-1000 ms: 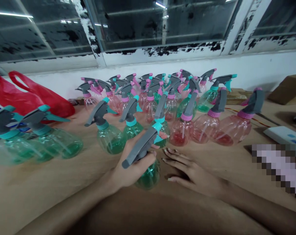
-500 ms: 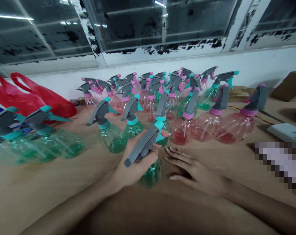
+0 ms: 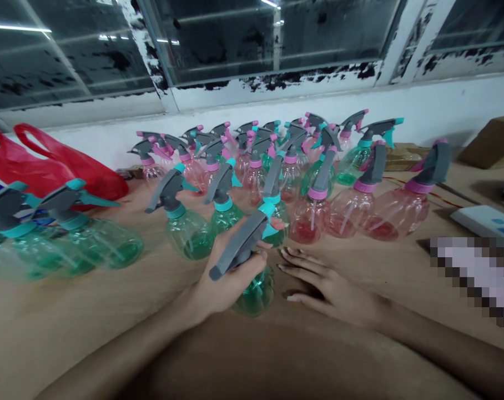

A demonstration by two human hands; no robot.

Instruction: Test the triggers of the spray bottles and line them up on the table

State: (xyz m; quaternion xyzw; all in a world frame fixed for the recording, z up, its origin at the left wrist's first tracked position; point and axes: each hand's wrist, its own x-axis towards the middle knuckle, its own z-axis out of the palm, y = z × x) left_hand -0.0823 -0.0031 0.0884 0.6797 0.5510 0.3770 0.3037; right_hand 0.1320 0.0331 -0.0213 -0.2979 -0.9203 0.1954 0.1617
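My left hand (image 3: 227, 278) is wrapped round the neck of a green spray bottle (image 3: 256, 294), below its grey head with a teal nozzle and trigger. The hand hides the bottle's collar and upper body. To the right, my right hand (image 3: 322, 280) rests palm down on the wooden table (image 3: 385, 333), fingers spread, apart from the bottle. Just beyond the hands stand a green bottle (image 3: 189, 236) with a teal collar and a pink bottle (image 3: 310, 219) with a pink collar, among several others in a row.
Several more green bottles (image 3: 122, 244) stand at left, before a red plastic bag (image 3: 97, 180). A crowd of pink and green bottles (image 3: 256, 175) fills the back. At right are a white box-like device (image 3: 480, 219), a cardboard box (image 3: 491, 141) and a blurred-out patch (image 3: 472, 264).
The view has shifted very slightly. My left hand keeps its hold on the green spray bottle, and my right hand stays flat on the table.
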